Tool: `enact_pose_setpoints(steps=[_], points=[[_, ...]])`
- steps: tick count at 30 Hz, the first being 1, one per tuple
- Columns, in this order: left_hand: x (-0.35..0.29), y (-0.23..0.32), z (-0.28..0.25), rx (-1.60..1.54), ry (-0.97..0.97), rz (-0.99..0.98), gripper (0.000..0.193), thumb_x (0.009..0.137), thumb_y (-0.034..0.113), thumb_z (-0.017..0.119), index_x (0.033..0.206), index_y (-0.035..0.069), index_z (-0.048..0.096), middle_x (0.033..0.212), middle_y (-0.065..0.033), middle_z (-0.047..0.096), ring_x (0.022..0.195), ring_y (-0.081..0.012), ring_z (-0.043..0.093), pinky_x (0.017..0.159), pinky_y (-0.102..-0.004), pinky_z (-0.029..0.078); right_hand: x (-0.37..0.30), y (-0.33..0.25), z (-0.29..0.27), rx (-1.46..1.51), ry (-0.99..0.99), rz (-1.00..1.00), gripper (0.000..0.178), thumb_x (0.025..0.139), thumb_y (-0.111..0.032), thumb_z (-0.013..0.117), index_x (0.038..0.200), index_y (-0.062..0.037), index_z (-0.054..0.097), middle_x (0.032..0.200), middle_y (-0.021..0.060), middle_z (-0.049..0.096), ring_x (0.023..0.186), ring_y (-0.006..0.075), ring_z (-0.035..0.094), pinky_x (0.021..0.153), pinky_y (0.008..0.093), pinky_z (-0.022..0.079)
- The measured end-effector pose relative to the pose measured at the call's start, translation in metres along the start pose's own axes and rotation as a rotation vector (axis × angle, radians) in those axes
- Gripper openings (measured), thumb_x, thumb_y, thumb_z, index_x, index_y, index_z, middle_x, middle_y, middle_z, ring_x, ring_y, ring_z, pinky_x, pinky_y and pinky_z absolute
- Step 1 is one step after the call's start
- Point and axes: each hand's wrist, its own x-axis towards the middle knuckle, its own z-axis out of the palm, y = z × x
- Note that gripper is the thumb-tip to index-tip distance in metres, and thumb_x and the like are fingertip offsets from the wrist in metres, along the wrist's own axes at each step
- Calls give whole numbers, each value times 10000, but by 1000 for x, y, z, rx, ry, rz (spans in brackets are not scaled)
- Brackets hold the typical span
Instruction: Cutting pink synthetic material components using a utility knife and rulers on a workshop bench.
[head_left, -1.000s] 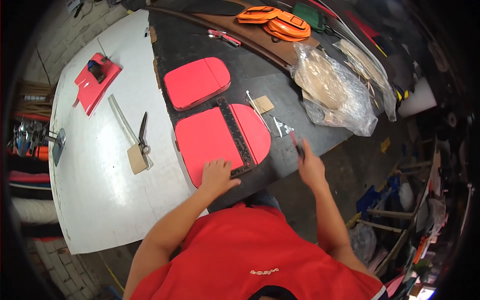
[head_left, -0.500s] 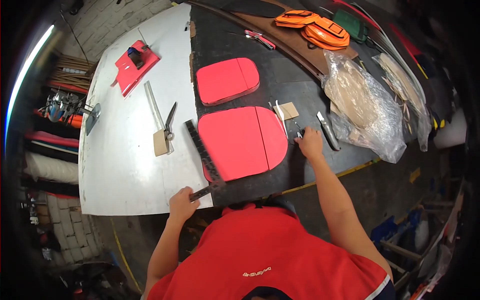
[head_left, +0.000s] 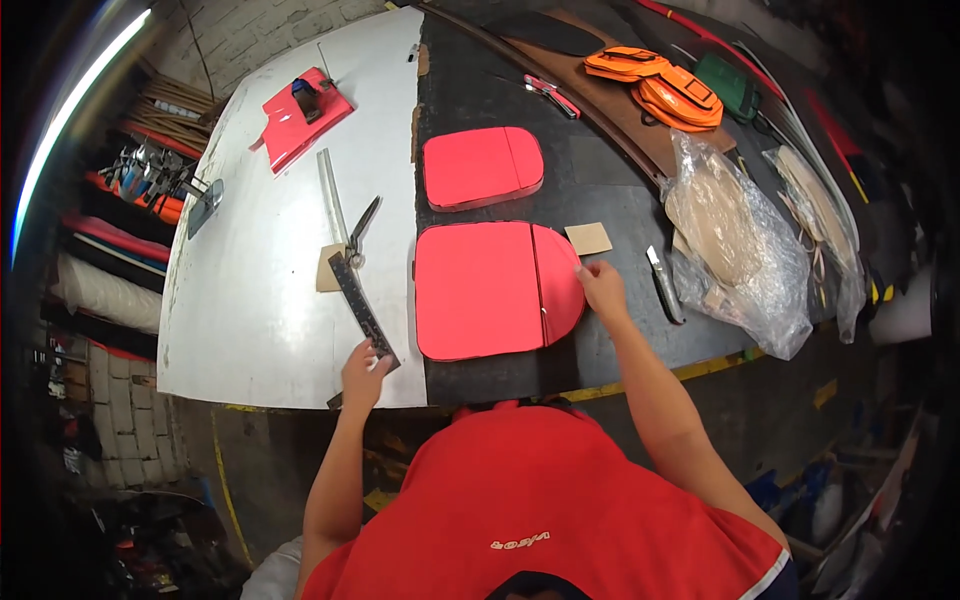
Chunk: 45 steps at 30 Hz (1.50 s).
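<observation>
A black L-shaped ruler (head_left: 362,303) lies on the white board, its long arm overlapping a square of tan card. My left hand (head_left: 365,376) is closed over the ruler near its corner. On the black surface rests a large pink panel (head_left: 475,290) with one rounded side. A dark gap with a small light streak runs down its right part. My right hand (head_left: 603,290) pinches the rounded right edge of this panel; the fingertips partly hide the contact. Beyond it lies a smaller pink panel (head_left: 482,166).
Scissors (head_left: 364,232) and a metal strip (head_left: 331,195) lie left. At right are a card piece (head_left: 588,238), a utility knife (head_left: 664,285) and a plastic-wrapped bundle (head_left: 740,240). Orange bags (head_left: 678,98) and a red-handled tool (head_left: 552,97) lie farther back.
My left hand has carried the ruler leftward off the large panel onto the white board. My right hand has moved from small tools beside the card to the panel's edge; a white tool there is gone.
</observation>
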Motion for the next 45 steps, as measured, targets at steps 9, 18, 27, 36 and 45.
enact_pose_setpoints(steps=[9,18,27,36,45], points=[[69,63,75,-486,-241,-406,364,837,228,760,969,-101,679,826,-162,693,629,-214,649,526,-346,501,24,32,36,237,-250,377,400,806,-209,753,1066,75,645,938,177,711,762,254,686,649,392,534],[88,66,85,-469,-182,-356,425,847,206,712,1093,-123,604,923,-175,685,750,-243,694,611,-366,560,-13,50,23,209,-65,270,425,896,-226,688,1188,48,546,990,166,656,748,233,673,488,406,545],[75,31,76,-327,-325,-263,359,864,197,699,1034,-111,623,936,-211,691,810,-266,667,711,-376,517,-58,-3,-3,257,44,165,398,881,-125,701,1215,36,558,923,122,667,813,175,665,683,320,540],[90,48,70,-144,-308,-24,335,878,245,690,978,-68,623,863,-198,683,782,-287,660,714,-386,502,-25,44,21,469,-34,239,418,892,-145,715,1240,26,561,1000,169,702,864,209,685,738,334,532],[103,55,65,380,27,218,515,867,343,709,1214,-19,591,1158,-213,616,1033,-366,616,875,-446,487,-41,74,-51,-898,390,147,710,812,-344,765,1435,-195,458,1425,208,444,1287,425,442,939,525,459]])
